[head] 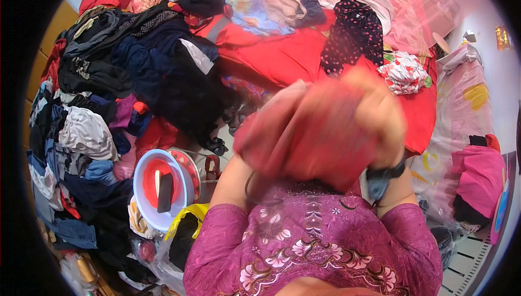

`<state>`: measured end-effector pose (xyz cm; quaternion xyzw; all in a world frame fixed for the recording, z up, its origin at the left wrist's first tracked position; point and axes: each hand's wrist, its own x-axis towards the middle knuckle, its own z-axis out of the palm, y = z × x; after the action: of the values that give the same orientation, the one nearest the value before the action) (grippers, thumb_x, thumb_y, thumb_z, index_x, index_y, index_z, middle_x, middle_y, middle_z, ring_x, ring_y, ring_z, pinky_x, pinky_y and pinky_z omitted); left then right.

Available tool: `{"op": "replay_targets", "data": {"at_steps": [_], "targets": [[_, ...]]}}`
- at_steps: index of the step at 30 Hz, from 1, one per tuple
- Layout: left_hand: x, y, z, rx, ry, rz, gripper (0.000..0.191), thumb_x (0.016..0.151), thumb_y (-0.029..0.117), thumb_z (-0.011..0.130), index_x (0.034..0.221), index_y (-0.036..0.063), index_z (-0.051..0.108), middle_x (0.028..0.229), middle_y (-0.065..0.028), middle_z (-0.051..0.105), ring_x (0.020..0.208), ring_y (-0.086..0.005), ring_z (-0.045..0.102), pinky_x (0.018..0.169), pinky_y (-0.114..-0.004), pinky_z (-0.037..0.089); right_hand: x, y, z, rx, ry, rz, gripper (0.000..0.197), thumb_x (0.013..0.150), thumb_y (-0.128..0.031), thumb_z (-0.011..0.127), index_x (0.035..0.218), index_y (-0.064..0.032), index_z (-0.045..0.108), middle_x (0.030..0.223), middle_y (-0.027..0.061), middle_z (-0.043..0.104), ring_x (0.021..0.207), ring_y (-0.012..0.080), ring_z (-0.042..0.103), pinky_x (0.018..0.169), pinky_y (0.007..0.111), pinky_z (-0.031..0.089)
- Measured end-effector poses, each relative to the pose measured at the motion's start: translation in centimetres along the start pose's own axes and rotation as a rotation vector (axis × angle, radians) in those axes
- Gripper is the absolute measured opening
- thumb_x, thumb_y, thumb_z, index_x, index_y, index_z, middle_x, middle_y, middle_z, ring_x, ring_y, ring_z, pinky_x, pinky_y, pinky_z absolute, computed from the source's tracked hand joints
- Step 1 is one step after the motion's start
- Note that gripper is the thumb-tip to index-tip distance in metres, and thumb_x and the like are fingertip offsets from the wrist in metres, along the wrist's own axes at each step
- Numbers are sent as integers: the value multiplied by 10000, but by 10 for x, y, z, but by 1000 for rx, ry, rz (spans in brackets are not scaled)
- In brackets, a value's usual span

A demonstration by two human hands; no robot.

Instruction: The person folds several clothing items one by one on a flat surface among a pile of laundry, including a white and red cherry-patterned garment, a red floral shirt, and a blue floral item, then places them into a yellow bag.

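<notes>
A red cloth (309, 133), blurred by motion, is held up before my chest. My right hand (376, 108) grips its right side; the fingers are smeared by the movement. On the left, my forearm runs up behind the cloth, which covers my left hand, so its grip cannot be made out. A dark band with a bluish piece (380, 182) is at my right wrist. Beyond the cloth lies a red sheet or garment (276, 51) on the bed. A black garment with pink dots (352, 31) and a crumpled white-and-red patterned cloth (403, 72) rest on it.
A large heap of dark clothes (163, 76) spreads along the left. Near my left arm stands a pale blue basin (140, 190) with a red bowl and a dark flat object inside. Beside it is a yellow-edged bag (199, 210). Pink and black cloths (476, 174) lie at right.
</notes>
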<state>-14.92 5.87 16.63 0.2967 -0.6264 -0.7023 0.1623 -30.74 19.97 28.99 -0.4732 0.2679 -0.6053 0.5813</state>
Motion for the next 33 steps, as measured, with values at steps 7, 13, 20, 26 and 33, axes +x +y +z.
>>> {"op": "replay_targets", "data": {"at_steps": [7, 13, 20, 26, 33], "targets": [[-31, -7, -15, -301, -309, 115, 308, 876, 154, 556, 1135, -10, 528, 1020, -76, 566, 939, -147, 553, 837, -295, 447, 17, -51, -132, 411, 199, -167, 259, 940, -148, 471, 1094, 30, 579, 1064, 184, 638, 958, 280, 637, 903, 419, 496], [-24, -6, 1, -460, -468, 121, 377, 851, 132, 591, 1189, -13, 507, 1105, -89, 561, 993, -161, 556, 875, -306, 446, 26, -23, -136, -4, 414, -169, 165, 916, -107, 516, 993, 2, 613, 970, 124, 662, 866, 212, 649, 803, 344, 528], [-27, -16, 13, -586, -478, 130, 471, 823, 107, 633, 1252, -17, 483, 1204, -105, 555, 1055, -176, 560, 920, -318, 445, 26, -41, -232, 114, 507, -93, 183, 896, -118, 535, 993, 18, 610, 977, 137, 660, 863, 239, 649, 819, 364, 526], [-58, -27, -88, -556, 52, 330, 648, 757, 261, 719, 1276, -34, 464, 1232, -140, 557, 1083, -225, 575, 945, -360, 449, -8, -90, -248, 206, 528, -202, 220, 902, -66, 522, 1075, 61, 571, 1027, 170, 648, 948, 268, 634, 887, 393, 507], [-86, -46, -196, -374, 1067, 300, 258, 780, 33, 674, 1028, 26, 600, 879, -44, 625, 757, -139, 591, 663, -258, 492, 4, -115, -168, 203, 288, -179, 202, 910, -103, 537, 1036, 45, 593, 1022, 164, 653, 930, 245, 643, 854, 374, 521]]}}
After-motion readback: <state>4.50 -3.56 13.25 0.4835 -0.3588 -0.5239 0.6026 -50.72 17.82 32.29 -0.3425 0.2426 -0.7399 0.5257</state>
